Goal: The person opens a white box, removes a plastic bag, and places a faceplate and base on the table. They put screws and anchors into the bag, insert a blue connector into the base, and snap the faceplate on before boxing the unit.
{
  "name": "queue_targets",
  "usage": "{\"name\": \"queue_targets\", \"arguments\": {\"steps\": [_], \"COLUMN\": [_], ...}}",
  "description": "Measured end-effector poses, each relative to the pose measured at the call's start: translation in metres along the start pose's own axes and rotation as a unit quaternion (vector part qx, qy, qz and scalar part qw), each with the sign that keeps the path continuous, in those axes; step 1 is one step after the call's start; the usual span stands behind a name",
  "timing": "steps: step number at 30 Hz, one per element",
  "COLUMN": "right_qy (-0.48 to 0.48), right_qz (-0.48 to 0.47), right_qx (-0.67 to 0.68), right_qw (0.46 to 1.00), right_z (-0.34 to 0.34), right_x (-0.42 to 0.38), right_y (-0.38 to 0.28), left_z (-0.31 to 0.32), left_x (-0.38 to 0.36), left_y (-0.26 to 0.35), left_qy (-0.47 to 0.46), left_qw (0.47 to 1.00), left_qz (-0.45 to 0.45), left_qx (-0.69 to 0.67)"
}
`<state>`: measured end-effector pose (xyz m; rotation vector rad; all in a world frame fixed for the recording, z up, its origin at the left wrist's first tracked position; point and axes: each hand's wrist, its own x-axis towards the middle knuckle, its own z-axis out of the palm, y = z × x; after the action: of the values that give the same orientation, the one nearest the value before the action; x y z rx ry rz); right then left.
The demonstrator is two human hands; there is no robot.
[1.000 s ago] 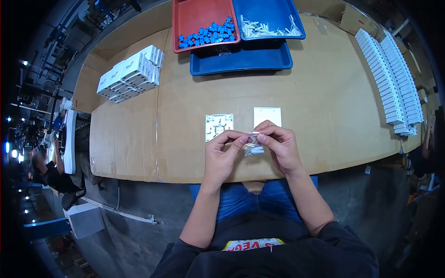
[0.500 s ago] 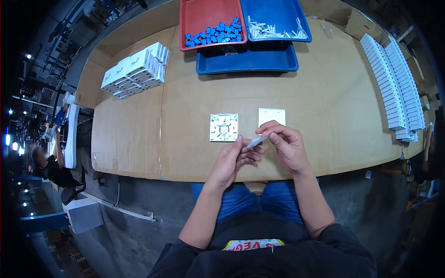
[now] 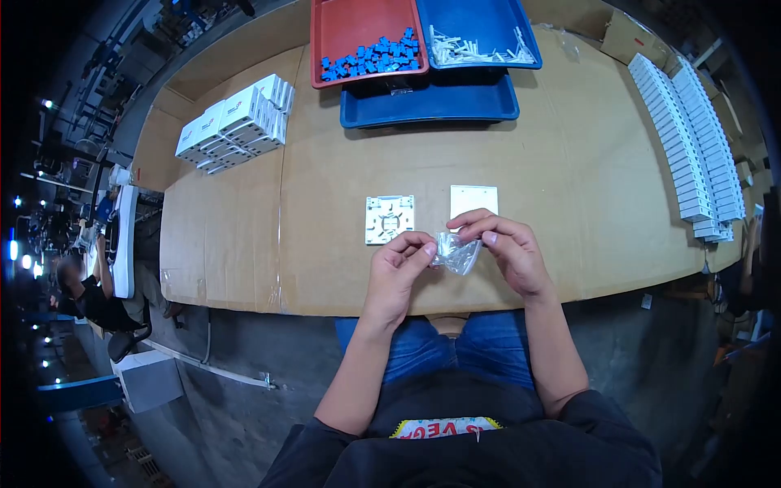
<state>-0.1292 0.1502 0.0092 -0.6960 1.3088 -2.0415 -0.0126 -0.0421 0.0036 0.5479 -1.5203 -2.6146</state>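
While both hands are raised over the near edge of the cardboard-covered table (image 3: 325,281), a small transparent plastic bag (image 3: 460,259) is held between them, in front of the body. The left hand (image 3: 394,281) has its grip closed on the bag's left side, thumb against fingers. The right hand (image 3: 516,256) has its grip closed on the opposite side, near the upper edge. This two-sided hold appears to spread the film and steady it in full view. Glare on the film prevents a finding on its contents.

Just beyond the hands lie a white square plastic plate with cut-outs (image 3: 390,220) and, to its right, a plain white square plate (image 3: 474,200). The two are apart, flat and within easy reach, presumably so that neither covers the other.

At the far side, a red plastic tray (image 3: 358,24) holds small blue plastic parts (image 3: 381,58), and a blue plastic tray (image 3: 473,23) holds slender white pieces (image 3: 480,54); the separation likely prevents mixing. Both sit above a lower blue tray (image 3: 431,110). Stacked white boxes (image 3: 236,118) stand at left and long rows of white units (image 3: 682,142) at right, apparently set outward to leave working room.
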Motion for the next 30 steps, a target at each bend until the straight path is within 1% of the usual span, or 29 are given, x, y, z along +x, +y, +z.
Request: {"name": "queue_targets", "arguments": {"steps": [3, 4, 6, 7, 10, 13, 16, 19, 22, 25, 28, 30], "right_qy": [0.023, 0.033, 0.053, 0.05, 0.046, 0.056, 0.043, 0.027, 0.046, 0.064, 0.08, 0.078], "right_qz": [0.016, 0.034, 0.072, 0.075, 0.111, 0.118, 0.083, 0.077, 0.072, 0.064, 0.092, 0.089], "right_qx": [-0.044, -0.045, -0.046, -0.028, -0.003, -0.006, -0.008, -0.039, -0.014, 0.03, 0.033, 0.031], "right_qw": [0.999, 0.998, 0.995, 0.996, 0.993, 0.991, 0.996, 0.996, 0.996, 0.995, 0.992, 0.993], "right_z": [0.007, 0.01, 0.016, 0.017, 0.017, 0.018, 0.02, 0.023, 0.029, 0.035, 0.032, 0.029], "right_x": [0.002, 0.002, 0.0, 0.001, 0.001, 0.001, 0.001, 0.0, 0.002, 0.003, 0.003, 0.004], "right_y": [-0.003, -0.002, 0.0, 0.002, 0.006, 0.009, 0.01, 0.009, 0.015, 0.016, 0.017, 0.024], "left_z": [0.004, 0.005, 0.007, 0.008, 0.01, 0.017, 0.013, 0.012, 0.008, 0.015, 0.018, 0.02], "left_x": [0.0, -0.001, -0.003, -0.002, -0.001, -0.003, -0.004, -0.004, -0.003, -0.003, -0.005, -0.005], "left_y": [-0.002, -0.003, -0.005, -0.007, -0.012, -0.004, -0.001, -0.005, -0.009, -0.005, -0.004, -0.003], "left_qy": [0.015, 0.017, 0.033, 0.041, 0.062, 0.054, 0.032, 0.032, 0.031, 0.035, 0.014, 0.006], "left_qw": [0.991, 0.984, 0.977, 0.973, 0.968, 0.974, 0.976, 0.976, 0.971, 0.971, 0.97, 0.973], "left_qz": [0.087, 0.118, 0.139, 0.149, 0.186, 0.172, 0.141, 0.141, 0.147, 0.174, 0.161, 0.151], "left_qx": [0.096, 0.132, 0.156, 0.168, 0.155, 0.137, 0.161, 0.166, 0.183, 0.159, 0.183, 0.174]}}
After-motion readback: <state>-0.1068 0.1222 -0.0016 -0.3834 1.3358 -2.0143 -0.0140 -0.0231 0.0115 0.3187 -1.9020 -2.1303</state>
